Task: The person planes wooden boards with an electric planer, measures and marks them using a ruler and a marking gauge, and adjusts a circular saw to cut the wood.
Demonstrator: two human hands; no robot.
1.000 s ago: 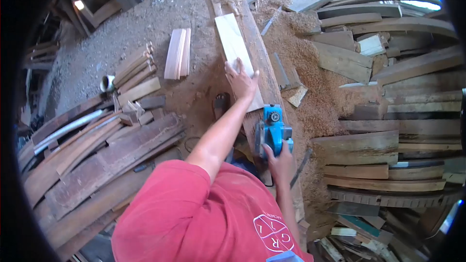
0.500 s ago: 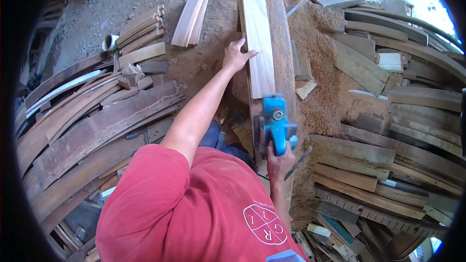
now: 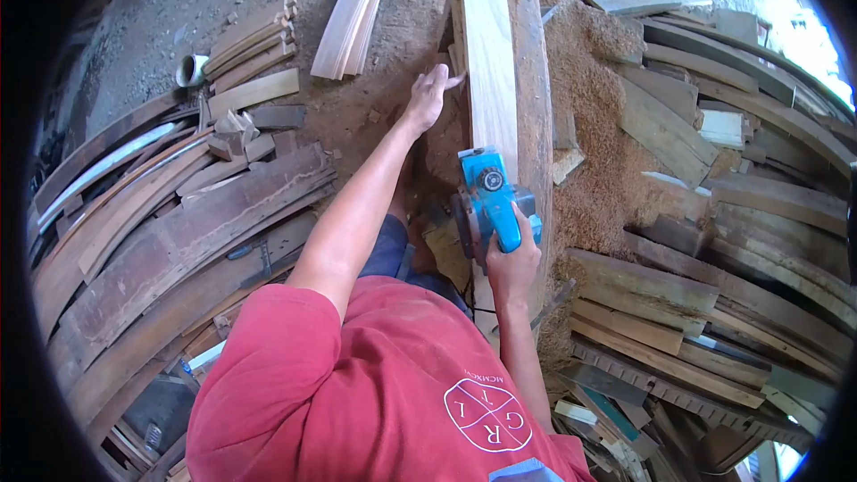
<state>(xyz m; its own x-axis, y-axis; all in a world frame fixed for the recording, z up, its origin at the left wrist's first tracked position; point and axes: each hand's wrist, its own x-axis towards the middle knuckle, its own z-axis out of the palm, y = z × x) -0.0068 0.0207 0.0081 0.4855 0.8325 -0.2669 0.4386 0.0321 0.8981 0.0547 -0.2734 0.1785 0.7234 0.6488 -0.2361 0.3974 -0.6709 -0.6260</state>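
My right hand (image 3: 513, 259) is wrapped round the rear handle of a blue electric planer (image 3: 489, 192). The planer's front sits at the near end of a pale, smooth board (image 3: 491, 71), which lies lengthwise on a long, worn wooden beam (image 3: 536, 116). Just left of the board, my left hand (image 3: 428, 98) is raised with its thumb apart from the fingers and nothing in it. Its thumb tip is close to the board's left edge; whether it touches cannot be made out.
Several thin pale boards (image 3: 348, 31) lie on the ground at the upper left. Stacked planks (image 3: 196, 250) fill the left side, and more timber (image 3: 643, 295) is piled at the right. Wood shavings (image 3: 594, 143) lie along the beam's right side.
My left hand has come off the board to its left. The planer has tilted and shifted slightly up and left in view, staying in my right hand.
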